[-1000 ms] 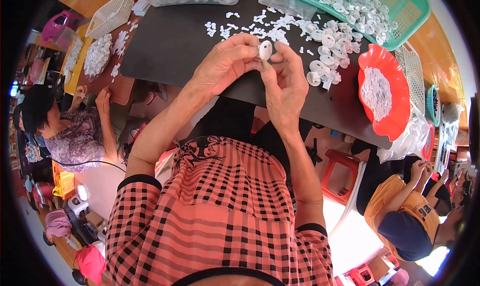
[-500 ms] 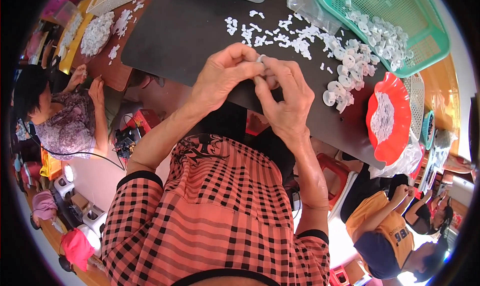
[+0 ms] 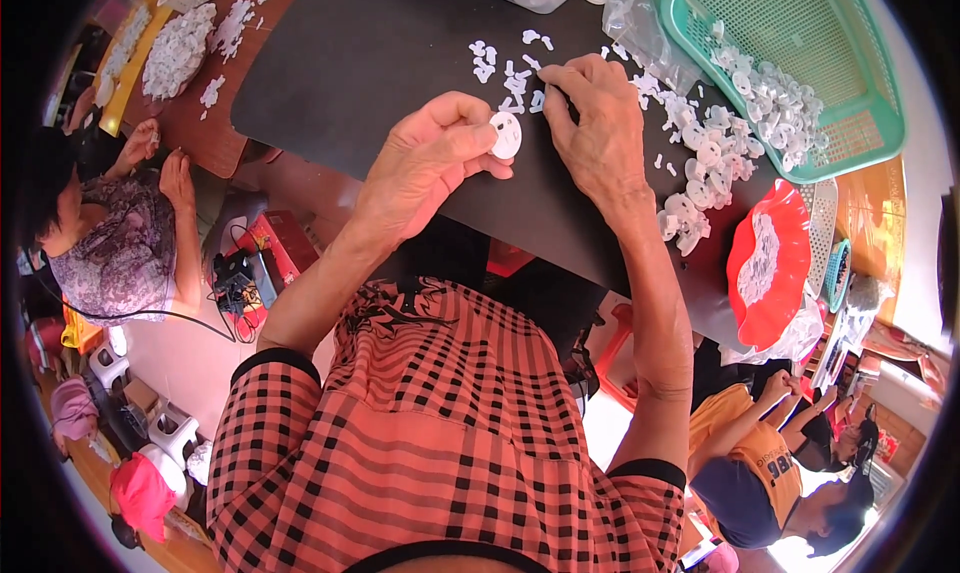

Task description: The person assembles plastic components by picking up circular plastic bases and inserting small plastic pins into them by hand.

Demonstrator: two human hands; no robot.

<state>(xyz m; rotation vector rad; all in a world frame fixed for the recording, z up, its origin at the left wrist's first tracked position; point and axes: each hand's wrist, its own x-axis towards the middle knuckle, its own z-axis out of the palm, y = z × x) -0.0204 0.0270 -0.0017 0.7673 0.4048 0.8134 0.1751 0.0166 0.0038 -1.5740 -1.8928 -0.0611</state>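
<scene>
My left hand [image 3: 425, 168] pinches a small round white plastic disc [image 3: 506, 134] between thumb and forefinger, above the black mat [image 3: 370, 63]. My right hand [image 3: 595, 123] is beside it, palm down, fingertips on small white plastic bits [image 3: 510, 73] scattered on the mat; I cannot tell whether it has picked one up. A pile of white round parts [image 3: 700, 163] lies just right of my right hand.
A green mesh basket [image 3: 850, 33] with white parts stands at the upper right, a red scalloped plate [image 3: 775, 263] of small pieces below it. Another person sits at the left, hands near white heaps [image 3: 180, 48]. Two more people sit at the lower right.
My hands have come apart: the right has left the disc and reached onto the mat among the small bits. The left still holds the disc.
</scene>
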